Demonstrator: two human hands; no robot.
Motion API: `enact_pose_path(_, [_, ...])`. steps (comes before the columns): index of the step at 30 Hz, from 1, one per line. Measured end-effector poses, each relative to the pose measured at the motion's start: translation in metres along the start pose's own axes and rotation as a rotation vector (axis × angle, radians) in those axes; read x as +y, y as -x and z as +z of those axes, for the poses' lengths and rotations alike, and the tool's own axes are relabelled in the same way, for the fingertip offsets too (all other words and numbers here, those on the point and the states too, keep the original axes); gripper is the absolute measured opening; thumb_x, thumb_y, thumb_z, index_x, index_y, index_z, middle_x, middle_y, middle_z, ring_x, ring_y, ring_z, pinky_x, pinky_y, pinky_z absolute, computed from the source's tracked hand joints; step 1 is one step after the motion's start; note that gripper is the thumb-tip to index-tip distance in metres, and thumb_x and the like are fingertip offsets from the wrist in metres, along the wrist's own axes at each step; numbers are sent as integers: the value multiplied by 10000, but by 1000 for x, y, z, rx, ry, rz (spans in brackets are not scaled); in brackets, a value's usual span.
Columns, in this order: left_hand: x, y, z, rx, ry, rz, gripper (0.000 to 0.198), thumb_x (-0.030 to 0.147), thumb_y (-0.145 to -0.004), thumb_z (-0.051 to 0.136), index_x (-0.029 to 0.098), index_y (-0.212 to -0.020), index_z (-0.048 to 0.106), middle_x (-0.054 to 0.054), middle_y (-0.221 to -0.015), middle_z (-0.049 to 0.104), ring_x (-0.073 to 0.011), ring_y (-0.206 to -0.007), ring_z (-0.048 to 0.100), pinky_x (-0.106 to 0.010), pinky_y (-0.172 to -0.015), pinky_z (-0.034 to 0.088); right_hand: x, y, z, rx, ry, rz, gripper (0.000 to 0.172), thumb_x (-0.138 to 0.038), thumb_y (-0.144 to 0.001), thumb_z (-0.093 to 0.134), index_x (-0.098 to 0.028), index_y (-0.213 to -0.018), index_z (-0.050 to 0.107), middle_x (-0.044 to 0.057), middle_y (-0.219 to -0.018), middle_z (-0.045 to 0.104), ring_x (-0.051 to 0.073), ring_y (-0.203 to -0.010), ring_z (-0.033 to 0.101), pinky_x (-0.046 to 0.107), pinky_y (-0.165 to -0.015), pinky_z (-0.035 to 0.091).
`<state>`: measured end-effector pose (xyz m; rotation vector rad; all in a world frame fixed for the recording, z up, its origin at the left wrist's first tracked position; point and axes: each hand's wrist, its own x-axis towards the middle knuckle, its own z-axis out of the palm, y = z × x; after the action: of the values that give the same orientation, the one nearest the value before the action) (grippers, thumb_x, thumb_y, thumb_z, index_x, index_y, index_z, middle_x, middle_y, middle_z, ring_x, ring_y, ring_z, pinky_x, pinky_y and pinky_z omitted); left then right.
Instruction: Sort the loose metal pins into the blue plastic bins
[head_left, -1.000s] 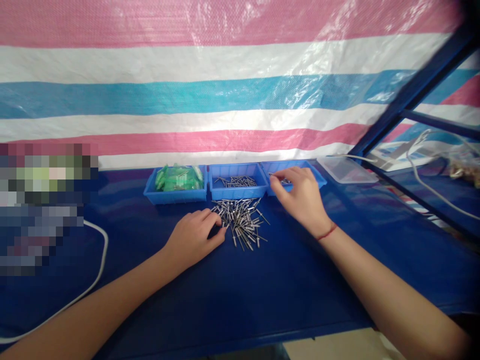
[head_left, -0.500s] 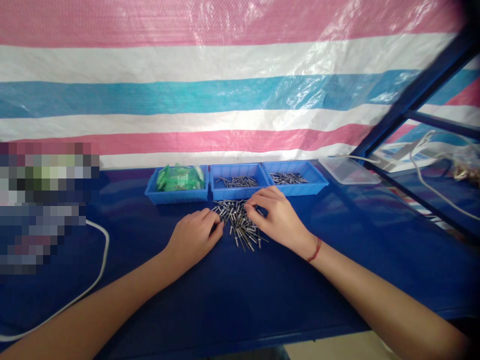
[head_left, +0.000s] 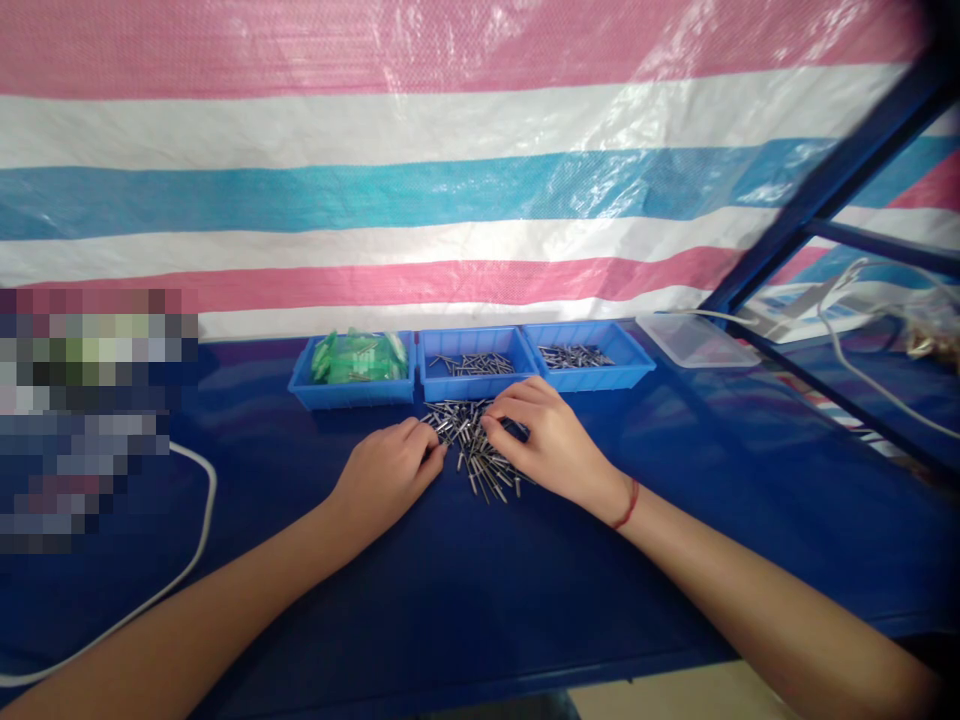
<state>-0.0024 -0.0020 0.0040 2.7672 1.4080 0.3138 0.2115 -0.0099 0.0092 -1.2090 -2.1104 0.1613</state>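
at left, a white cable (head_left: 208, 510) curved across the blue worktop (head_left: 442, 600). next, the left tray (head_left: 352, 396) held green packets (head_left: 366, 357); my left hand (head_left: 386, 475) lay with fingers curled at the left edge of the heaped metal rivets (head_left: 480, 465), whether pinching any i could not tell. the heap lay before the middle tray (head_left: 476, 386), which held more rivets. my right hand (head_left: 551, 445) arched over the heap's right side, thumb and forefinger close together, their hold unclear. beyond, the right tray (head_left: 600, 378) held rivets too.

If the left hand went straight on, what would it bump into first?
The left hand would probably meet the loose pile of thin silvery metal pins just ahead; whether they touch is unclear.
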Motion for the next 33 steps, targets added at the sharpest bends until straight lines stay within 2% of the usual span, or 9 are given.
enact_pose_path(5, [0,0,1,-13,7,-9,247,290,-958,389,168,-866,583,-31,-809,580,-159,-710,579,-268,-643,395,-1,0,-1,-3,-11,-16,174,-200,-875,530,-197,-734,633,32,-820,668,184,-797,556,357,-790,418])
enact_pose_path(10, [1,1,-1,2,59,-15,207,336,-932,457,183,-955,594,-21,-838,596,-144,-707,579,-251,-642,403,-2,0,0,-12,-20,-25,171,-202,-880,529,-194,-743,632,31,-820,668,182,-796,555,349,-789,420])
enact_pose_path(21, [-1,0,3,19,87,-16,257,276,-965,365,179,-868,582,-26,-834,594,-151,-745,598,-257,-670,422,-3,0,1,-20,-36,-50,175,-201,-879,527,-202,-743,637,31,-814,670,182,-784,570,356,-778,419])
enact_pose_path(25, [-1,1,0,33,112,4,210,323,-936,436,186,-888,588,-20,-829,592,-144,-706,580,-250,-629,412,-3,1,2,-19,-34,-42,164,-200,-876,534,-202,-751,641,33,-819,670,183,-793,566,352,-778,420])
enact_pose_path(28, [-1,1,-4,14,121,29,181,317,-920,470,188,-884,591,-16,-822,589,-136,-676,566,-244,-601,401,-2,2,3,-25,-32,-41,161,-202,-876,537,-200,-752,640,31,-824,669,183,-798,564,350,-785,417])
enact_pose_path(33, [-3,0,-2,-16,65,24,224,280,-955,389,181,-879,575,-29,-839,593,-145,-701,580,-253,-634,424,-3,2,2,-37,-31,-48,169,-200,-880,534,-196,-746,637,31,-813,669,179,-790,561,349,-789,416])
